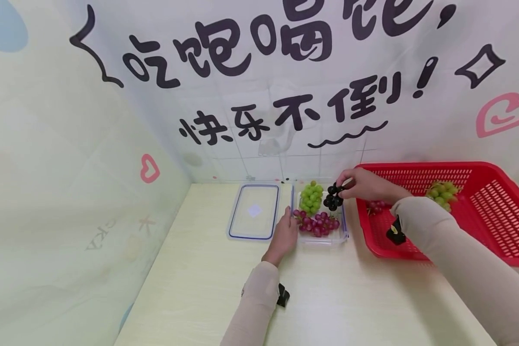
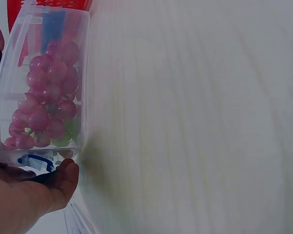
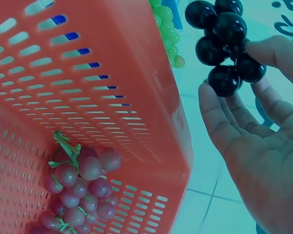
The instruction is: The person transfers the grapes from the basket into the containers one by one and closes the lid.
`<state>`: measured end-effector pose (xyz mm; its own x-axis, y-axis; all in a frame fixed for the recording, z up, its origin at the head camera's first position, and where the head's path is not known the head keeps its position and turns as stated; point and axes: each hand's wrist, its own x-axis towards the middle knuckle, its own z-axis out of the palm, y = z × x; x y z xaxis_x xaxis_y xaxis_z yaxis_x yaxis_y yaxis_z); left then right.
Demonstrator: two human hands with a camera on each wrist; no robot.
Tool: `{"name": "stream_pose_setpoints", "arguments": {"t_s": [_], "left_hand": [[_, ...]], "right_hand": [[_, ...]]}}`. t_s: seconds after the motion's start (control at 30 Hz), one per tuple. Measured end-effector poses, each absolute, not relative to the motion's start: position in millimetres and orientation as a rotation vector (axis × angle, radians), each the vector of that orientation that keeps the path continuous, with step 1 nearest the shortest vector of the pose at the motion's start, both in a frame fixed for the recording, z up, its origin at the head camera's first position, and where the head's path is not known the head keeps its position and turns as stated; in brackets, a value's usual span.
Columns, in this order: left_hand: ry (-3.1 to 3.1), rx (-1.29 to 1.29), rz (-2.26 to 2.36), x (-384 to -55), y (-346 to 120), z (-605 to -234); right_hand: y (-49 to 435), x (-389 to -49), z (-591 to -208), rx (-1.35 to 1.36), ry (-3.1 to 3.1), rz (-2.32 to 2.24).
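Observation:
A bunch of black grapes [image 1: 333,198] is pinched between the thumb and fingers of my right hand [image 1: 358,184], over the right part of a clear plastic container [image 1: 324,241]. Inside that container lie a green grape bunch [image 1: 311,198] at the back left and a red grape bunch [image 1: 316,224] along the front. My left hand [image 1: 284,234] is at the container's left side, its fingers by the wall. In the left wrist view, the thumb and fingers of this hand [image 2: 36,195] lie around a blue-edged clip at the container's end.
A clear lid [image 1: 254,211] with a blue seal lies flat left of the container. At the right stands a red perforated basket [image 1: 428,254] holding green grapes [image 1: 442,193] and red grapes [image 3: 80,190]. A printed sheet hangs behind the table.

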<state>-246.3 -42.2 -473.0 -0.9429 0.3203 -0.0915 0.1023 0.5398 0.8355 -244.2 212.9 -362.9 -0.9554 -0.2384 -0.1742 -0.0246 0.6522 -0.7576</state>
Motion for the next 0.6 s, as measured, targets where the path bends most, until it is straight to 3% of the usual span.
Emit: {"name": "stream_pose_setpoints", "arguments": {"t_s": [0.6], "left_hand": [[2.554, 0.349, 1.351, -246.0, -41.7, -471.6]], "right_hand": [[188.2, -245.5, -374.2, -0.325, 2.477, -1.026]]}}
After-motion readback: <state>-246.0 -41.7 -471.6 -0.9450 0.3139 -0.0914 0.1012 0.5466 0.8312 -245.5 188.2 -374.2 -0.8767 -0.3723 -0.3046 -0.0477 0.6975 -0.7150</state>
